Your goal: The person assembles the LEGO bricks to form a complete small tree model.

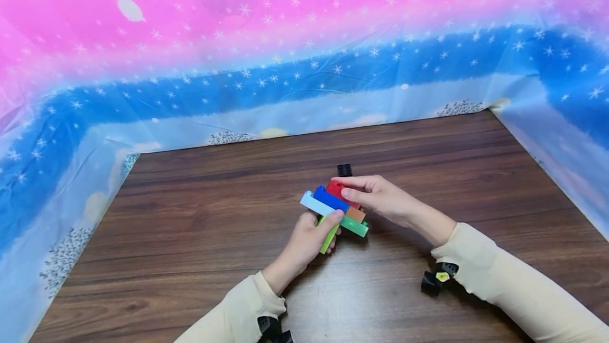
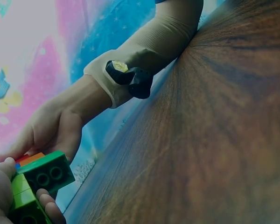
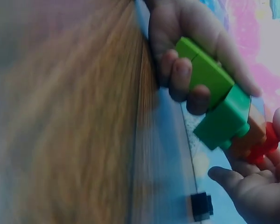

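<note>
Above the table, my left hand (image 1: 309, 240) grips a built-up cluster of toy building bricks by its lime green bricks (image 3: 210, 77), the thumb lying across the front. Joined to these are a light blue brick (image 1: 315, 204), a green brick (image 2: 46, 172), a blue brick (image 1: 331, 198) and an orange brick (image 1: 356, 213). At the cluster's far end my right hand (image 1: 387, 200) pinches a red brick (image 1: 337, 188) between thumb and fingers. That red brick touches the blue and orange ones; whether it is pressed home I cannot tell.
A black studded brick (image 1: 344, 169) lies on the brown wooden table (image 1: 214, 226) just beyond the right hand. A pink and blue printed cloth (image 1: 285, 84) rises along the table's back and sides. Black wrist devices (image 1: 432, 282) hang at both sleeves.
</note>
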### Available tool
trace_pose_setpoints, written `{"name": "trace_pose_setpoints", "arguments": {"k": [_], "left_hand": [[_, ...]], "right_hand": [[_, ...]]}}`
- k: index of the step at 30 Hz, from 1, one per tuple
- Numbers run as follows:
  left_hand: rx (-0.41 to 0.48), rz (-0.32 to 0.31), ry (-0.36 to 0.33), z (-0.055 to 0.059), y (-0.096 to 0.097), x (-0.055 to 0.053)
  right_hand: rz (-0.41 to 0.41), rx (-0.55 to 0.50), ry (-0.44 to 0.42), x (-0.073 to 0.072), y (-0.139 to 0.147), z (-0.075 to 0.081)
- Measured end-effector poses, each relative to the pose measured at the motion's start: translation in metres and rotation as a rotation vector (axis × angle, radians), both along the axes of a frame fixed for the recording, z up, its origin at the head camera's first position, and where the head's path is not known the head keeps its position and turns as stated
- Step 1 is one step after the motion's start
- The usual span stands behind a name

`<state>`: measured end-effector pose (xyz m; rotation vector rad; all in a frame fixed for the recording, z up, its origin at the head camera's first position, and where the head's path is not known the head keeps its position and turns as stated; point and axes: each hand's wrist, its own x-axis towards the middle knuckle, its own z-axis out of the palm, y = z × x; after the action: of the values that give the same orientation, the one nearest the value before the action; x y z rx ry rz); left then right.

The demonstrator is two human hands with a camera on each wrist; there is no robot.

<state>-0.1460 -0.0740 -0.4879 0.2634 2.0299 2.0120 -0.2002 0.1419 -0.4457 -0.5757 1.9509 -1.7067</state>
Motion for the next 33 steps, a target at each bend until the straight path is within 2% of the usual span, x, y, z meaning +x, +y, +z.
{"name": "trace_pose_setpoints", "arguments": {"k": [4,7,11,13,16,19,22,26,30,33], "left_hand": [[0.013,0.000,-0.015,0.001,0.001,0.000],[0.021,0.005,-0.026,0.003,0.001,0.000],[0.027,0.004,-0.035,0.003,0.000,0.000],[0.029,0.004,-0.033,0.003,0.000,0.000],[0.031,0.006,-0.033,0.004,0.000,0.001],[0.029,0.001,-0.033,0.005,0.000,0.002],[0.028,0.000,-0.029,0.006,0.001,0.002],[0.028,-0.007,-0.023,0.006,0.001,0.002],[0.028,-0.012,-0.023,0.005,0.001,0.002],[0.020,-0.011,-0.022,0.005,0.000,0.002]], "right_hand": [[0.022,0.059,0.100,-0.007,0.004,0.000],[-0.008,0.126,0.224,-0.015,0.007,0.003],[-0.058,0.358,0.460,-0.033,0.012,0.004],[-0.044,0.478,0.539,-0.043,0.012,0.002],[0.013,0.595,0.574,-0.054,0.009,-0.001],[0.051,0.650,0.600,-0.058,0.006,-0.005],[0.055,0.661,0.683,-0.056,0.005,-0.010],[0.035,0.607,0.749,-0.050,0.010,-0.015],[0.036,0.549,0.744,-0.044,0.017,-0.017],[0.014,0.466,0.667,-0.040,0.021,-0.018]]}}
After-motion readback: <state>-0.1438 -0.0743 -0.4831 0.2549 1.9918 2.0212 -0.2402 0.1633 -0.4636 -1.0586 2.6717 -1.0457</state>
